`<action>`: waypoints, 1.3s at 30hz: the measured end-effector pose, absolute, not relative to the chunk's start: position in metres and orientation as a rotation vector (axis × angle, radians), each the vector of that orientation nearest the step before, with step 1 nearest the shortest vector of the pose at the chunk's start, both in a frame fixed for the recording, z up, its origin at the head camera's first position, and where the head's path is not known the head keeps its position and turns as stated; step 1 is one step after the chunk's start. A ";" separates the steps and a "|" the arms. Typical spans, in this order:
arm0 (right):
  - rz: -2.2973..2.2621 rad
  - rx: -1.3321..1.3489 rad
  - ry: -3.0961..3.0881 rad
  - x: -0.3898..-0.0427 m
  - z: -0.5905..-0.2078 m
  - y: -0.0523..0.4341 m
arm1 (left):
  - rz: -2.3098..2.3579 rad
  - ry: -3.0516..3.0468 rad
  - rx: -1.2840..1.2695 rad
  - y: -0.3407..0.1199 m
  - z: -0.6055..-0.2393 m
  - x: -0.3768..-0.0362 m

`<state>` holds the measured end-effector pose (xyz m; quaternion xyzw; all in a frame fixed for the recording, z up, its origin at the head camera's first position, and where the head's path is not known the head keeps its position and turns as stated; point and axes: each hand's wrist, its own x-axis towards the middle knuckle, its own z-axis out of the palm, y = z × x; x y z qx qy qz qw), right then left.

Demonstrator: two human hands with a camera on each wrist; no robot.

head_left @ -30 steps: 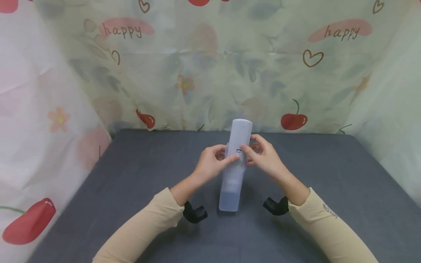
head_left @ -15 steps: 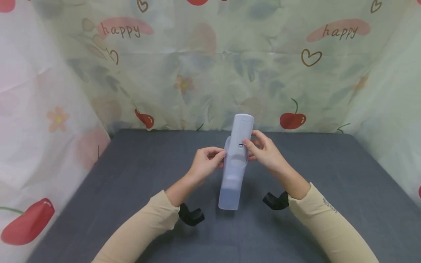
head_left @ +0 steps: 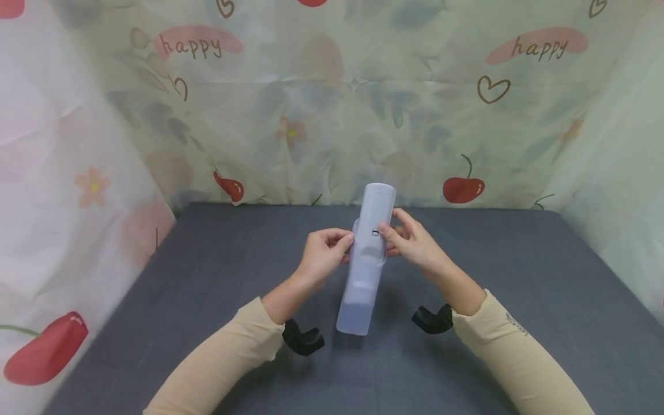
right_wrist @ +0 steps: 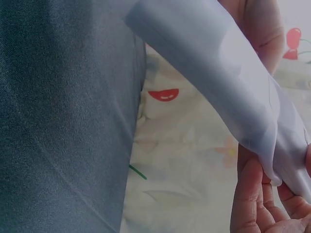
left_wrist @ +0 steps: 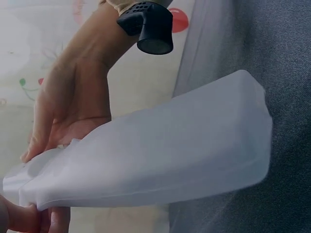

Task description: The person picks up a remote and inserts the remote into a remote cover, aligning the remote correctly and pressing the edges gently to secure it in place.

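- A white remote control point(head_left: 369, 242) in a translucent sleeve point(head_left: 358, 300) is held up above the middle of the grey table point(head_left: 519, 276), its far end tilted up and slightly to the right.
- The left hand point(head_left: 323, 257) is closed on the left edge of the sleeve about halfway along the remote, with thumb and fingertips pinching the soft cover.
- The right hand point(head_left: 412, 242) is closed on the right edge at the same height, the thumb laid on the front face beside a small dark mark.
- The two hands are kept close together, with only the remote between them.
- In the left wrist view the sleeve point(left_wrist: 160, 150) is seen as a pale, floppy tube with the right hand point(left_wrist: 68, 121) behind it; the near end hangs loose above the table.
- In the right wrist view the sleeve point(right_wrist: 218, 73) is crossed diagonally over the cloth, and the left hand's fingers point(right_wrist: 252, 199) are seen at its lower edge.
- A black wrist camera point(head_left: 303, 339) is worn under the left forearm and another point(head_left: 432, 320) under the right.
- Beige sleeves cover both forearms.
- A curtain printed with cherries and hearts point(head_left: 311, 115) is hung behind and beside the table.
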<state>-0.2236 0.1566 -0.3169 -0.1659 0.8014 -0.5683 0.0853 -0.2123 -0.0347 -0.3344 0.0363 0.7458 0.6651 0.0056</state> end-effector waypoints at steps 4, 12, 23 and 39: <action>-1.691 -0.512 2.375 -0.224 -0.317 0.155 | 2.094 2.341 0.095 -0.035 -0.333 -0.213; -1.693 -0.490 2.401 -0.222 -0.320 0.156 | 2.029 2.299 0.104 -0.036 -0.331 -0.212; -1.735 -0.410 2.510 -0.221 -0.322 0.150 | 1.896 2.337 0.229 -0.037 -0.328 -0.213; -1.729 -0.387 2.395 -0.216 -0.335 0.153 | 2.065 2.387 0.166 -0.041 -0.332 -0.218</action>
